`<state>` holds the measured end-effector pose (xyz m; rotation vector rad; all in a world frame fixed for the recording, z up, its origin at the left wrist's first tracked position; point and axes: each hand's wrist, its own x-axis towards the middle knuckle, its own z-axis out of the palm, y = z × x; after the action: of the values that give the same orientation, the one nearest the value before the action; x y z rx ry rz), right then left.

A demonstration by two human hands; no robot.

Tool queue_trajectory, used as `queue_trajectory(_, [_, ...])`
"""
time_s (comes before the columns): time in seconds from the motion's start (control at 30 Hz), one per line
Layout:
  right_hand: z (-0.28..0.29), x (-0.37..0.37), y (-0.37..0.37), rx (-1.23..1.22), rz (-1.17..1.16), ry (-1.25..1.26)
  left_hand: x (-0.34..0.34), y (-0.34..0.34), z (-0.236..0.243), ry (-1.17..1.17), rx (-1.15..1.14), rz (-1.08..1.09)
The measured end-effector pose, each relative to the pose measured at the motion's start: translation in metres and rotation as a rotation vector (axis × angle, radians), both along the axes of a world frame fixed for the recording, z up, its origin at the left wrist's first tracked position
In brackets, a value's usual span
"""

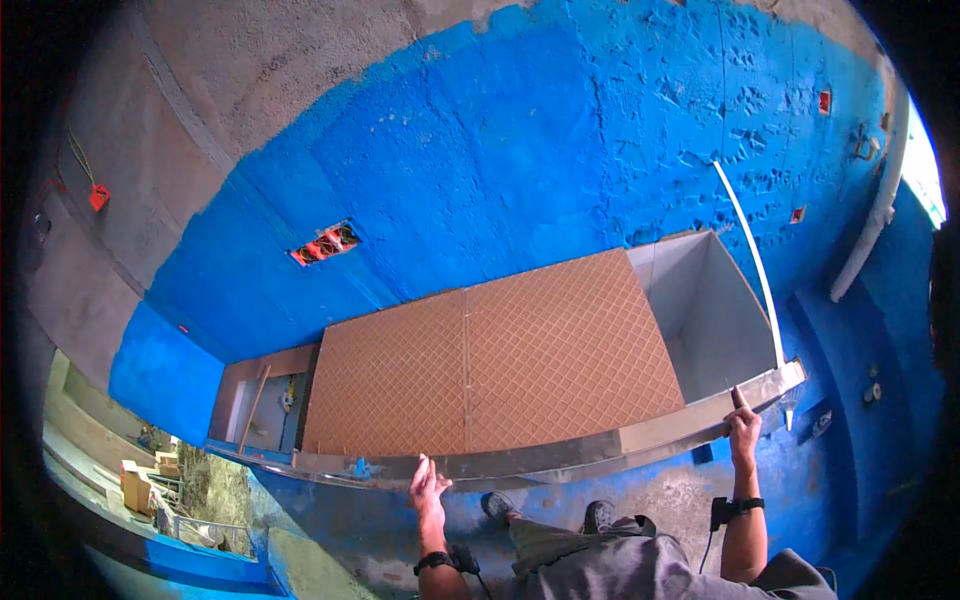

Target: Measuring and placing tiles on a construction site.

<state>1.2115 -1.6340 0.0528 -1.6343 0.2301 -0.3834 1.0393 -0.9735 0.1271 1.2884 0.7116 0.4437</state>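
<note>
We look down at a long, low cabinet whose top is mostly covered by two brown tiles [565, 345] set side by side, their diamond-grid faces upward. To their right, a grey-walled compartment [705, 315] stands open; to their left is a smaller opening [270, 410] with a wooden stick [253, 408] slanting across it. A ledge [560, 457] runs along the front.

Behind, the wall [450, 160] is coated bright blue, with rough grey concrete [300, 60] above it and a recessed row of orange socket boxes [325, 243]. A white strip [750, 250] slants from the wall to the ledge, and a white pipe [880, 220] climbs at the far right.

Our left hand [428, 485] is loosely open at the ledge. Our right hand [742, 428] extends its forefinger there, near the right end; we cannot tell whether it grips. Any lettering is too small to make out.
</note>
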Motion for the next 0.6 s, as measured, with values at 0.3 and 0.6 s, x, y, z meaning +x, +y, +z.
queue_trajectory(0.3, [0.007, -0.001, 0.003, -0.019, -0.003, -0.003, 0.001, -0.002, -0.003, -0.024, -0.008, 0.032])
queue_trajectory(0.6, [-0.005, 0.002, -0.001, -0.036, -0.038, -0.060, 0.001, 0.001, -0.001, 0.012, 0.000, 0.000])
